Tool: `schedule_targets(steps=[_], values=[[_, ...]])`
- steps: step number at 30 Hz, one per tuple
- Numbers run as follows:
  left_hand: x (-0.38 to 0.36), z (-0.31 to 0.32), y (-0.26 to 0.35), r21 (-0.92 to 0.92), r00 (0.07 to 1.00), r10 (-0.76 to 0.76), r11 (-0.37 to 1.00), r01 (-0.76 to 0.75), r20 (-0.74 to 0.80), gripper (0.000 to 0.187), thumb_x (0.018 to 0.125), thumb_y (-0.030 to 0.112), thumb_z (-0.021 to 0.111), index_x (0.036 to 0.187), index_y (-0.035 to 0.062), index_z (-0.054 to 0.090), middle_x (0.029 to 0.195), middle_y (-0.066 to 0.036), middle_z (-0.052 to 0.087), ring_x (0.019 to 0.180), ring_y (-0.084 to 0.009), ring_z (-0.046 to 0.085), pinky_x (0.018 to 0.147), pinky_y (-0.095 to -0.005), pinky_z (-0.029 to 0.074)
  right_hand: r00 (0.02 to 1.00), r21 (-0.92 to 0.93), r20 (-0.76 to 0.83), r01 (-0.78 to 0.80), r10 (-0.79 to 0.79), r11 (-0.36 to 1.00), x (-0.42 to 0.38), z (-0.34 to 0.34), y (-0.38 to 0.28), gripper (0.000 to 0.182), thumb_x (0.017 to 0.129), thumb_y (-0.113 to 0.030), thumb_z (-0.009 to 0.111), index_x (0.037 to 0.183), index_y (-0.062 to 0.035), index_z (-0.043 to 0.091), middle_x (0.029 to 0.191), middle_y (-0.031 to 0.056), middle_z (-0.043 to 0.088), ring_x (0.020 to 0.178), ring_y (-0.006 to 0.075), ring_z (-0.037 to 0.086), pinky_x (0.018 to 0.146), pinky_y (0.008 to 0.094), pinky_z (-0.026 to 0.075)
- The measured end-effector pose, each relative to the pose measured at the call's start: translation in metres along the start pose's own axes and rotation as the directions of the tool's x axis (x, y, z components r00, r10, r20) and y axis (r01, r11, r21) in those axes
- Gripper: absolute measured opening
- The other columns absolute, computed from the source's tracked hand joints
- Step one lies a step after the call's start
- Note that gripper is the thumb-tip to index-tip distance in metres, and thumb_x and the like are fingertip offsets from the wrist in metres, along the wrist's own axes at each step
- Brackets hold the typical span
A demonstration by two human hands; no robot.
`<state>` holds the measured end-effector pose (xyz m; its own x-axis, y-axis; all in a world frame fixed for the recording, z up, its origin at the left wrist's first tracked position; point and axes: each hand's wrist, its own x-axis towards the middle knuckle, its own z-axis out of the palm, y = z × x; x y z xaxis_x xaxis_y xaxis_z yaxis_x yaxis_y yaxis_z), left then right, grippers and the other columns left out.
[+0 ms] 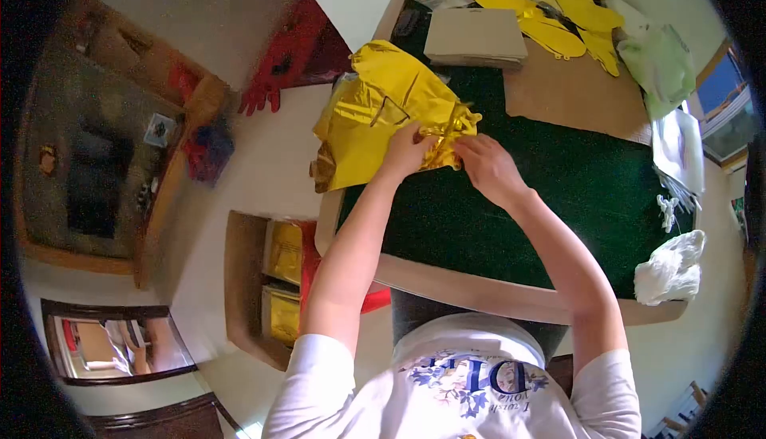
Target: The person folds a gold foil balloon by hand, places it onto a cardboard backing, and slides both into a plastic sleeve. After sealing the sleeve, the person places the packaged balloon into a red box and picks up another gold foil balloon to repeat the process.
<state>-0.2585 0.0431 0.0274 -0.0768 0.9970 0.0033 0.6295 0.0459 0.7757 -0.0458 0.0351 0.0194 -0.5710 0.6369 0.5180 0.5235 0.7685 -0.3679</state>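
Observation:
A large sheet of shiny gold foil (375,104) lies crumpled over the left part of the green-topped table (479,223), partly past its left edge. On the foil's gathered right end, my left hand (409,149) has its fingers bent and pressed together on the material. My right hand (488,166) touches the same bunched end from the other side, fingers closed at its edge. The fingertips of both hands are a short distance apart, with wrinkled foil between them.
Behind the foil are a stack of pale card (476,36), brown cardboard (574,96) and flat yellow foil shapes (558,32). Clear bags (658,64) and a white bundle (672,267) line the right edge. An open box (247,279) with gold packets stands at lower left.

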Motion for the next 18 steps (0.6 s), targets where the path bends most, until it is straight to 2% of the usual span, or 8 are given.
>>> schedule_targets(steps=[4,6,9,10,12,13,14,18], values=[[0.003,-0.043,0.011,-0.170,0.948,-0.241,0.963,0.208,-0.207,0.046,0.086,0.023,0.068,0.122,-0.0015,0.055,0.102,-0.019,0.065,0.093,-0.0255,0.063,0.078,-0.0359,0.049,0.994,-0.085,0.107,-0.011,0.020,0.996,-0.001,0.008,0.003,0.037,0.083,-0.008,0.055,0.119,-0.0056,0.060,0.125,0.0102,0.058,0.116,0.0299,0.053,0.104,0.0416,0.039],[0.011,-0.096,0.017,-0.103,0.928,-0.244,0.969,0.223,-0.281,0.056,0.089,0.037,0.062,0.133,0.0055,0.050,0.121,-0.022,0.061,0.108,-0.0342,0.060,0.092,-0.0417,0.047,0.994,-0.093,0.110,-0.017,0.027,0.996,-0.003,0.009,0.002,0.037,0.082,-0.008,0.055,0.120,-0.0061,0.060,0.125,0.0099,0.058,0.117,0.0293,0.052,0.105,0.0418,0.038],[0.093,-0.224,-0.138,0.169,0.840,-0.087,0.964,0.207,-0.535,0.036,0.090,0.038,0.058,0.108,0.0075,0.066,0.099,-0.019,0.068,0.088,-0.0334,0.066,0.079,-0.0452,0.052,0.989,-0.099,0.148,-0.012,0.027,0.995,-0.002,0.007,0.002,0.038,0.082,-0.008,0.056,0.121,-0.0063,0.059,0.127,0.0097,0.057,0.120,0.0285,0.051,0.106,0.0419,0.037],[0.068,-0.230,-0.088,0.444,0.756,-0.047,0.785,0.432,-0.653,0.029,0.088,0.021,0.061,0.108,0.0009,0.064,0.096,-0.018,0.063,0.088,-0.0328,0.062,0.079,-0.0413,0.051,0.988,-0.099,0.154,-0.013,0.028,0.995,0.000,0.006,0.002,0.038,0.082,-0.008,0.056,0.121,-0.0064,0.058,0.127,0.0096,0.057,0.120,0.0284,0.051,0.106,0.0417,0.037],[0.076,-0.313,-0.149,-0.205,0.709,-0.394,0.917,0.341,-0.585,0.027,0.091,0.025,0.054,0.101,0.0007,0.061,0.080,-0.013,0.062,0.066,-0.0250,0.059,0.055,-0.0338,0.046,0.986,-0.098,0.164,-0.020,0.036,0.995,0.001,0.004,-0.001,0.039,0.082,-0.008,0.056,0.121,-0.0066,0.058,0.128,0.0094,0.056,0.120,0.0281,0.051,0.107,0.0413,0.037],[0.080,-0.353,-0.178,-0.502,0.652,-0.549,0.816,0.285,-0.523,0.028,0.092,0.027,0.051,0.098,0.0006,0.060,0.072,-0.010,0.062,0.056,-0.0212,0.057,0.043,-0.0301,0.043,0.987,-0.095,0.159,-0.023,0.039,0.995,0.001,0.005,-0.001,0.039,0.082,-0.008,0.057,0.121,-0.0067,0.058,0.128,0.0094,0.056,0.120,0.0281,0.051,0.106,0.0413,0.037],[0.063,-0.369,-0.165,-0.587,0.701,-0.531,0.786,0.196,-0.477,0.026,0.095,0.019,0.043,0.103,-0.0012,0.058,0.075,-0.012,0.063,0.058,-0.0229,0.060,0.042,-0.0285,0.044,0.987,-0.093,0.154,-0.027,0.041,0.995,0.000,0.005,-0.001,0.039,0.082,-0.008,0.057,0.120,-0.0068,0.058,0.128,0.0093,0.056,0.120,0.0280,0.051,0.106,0.0413,0.037],[0.060,-0.451,-0.221,-0.826,0.567,-0.600,0.416,-0.381,-0.564,0.031,0.095,0.018,0.043,0.114,-0.0037,0.056,0.087,-0.018,0.067,0.077,-0.0299,0.067,0.054,-0.0386,0.051,0.990,-0.094,0.142,-0.011,0.024,0.995,0.000,0.006,0.000,0.038,0.082,-0.008,0.057,0.120,-0.0071,0.058,0.128,0.0094,0.056,0.119,0.0282,0.051,0.105,0.0413,0.038]])
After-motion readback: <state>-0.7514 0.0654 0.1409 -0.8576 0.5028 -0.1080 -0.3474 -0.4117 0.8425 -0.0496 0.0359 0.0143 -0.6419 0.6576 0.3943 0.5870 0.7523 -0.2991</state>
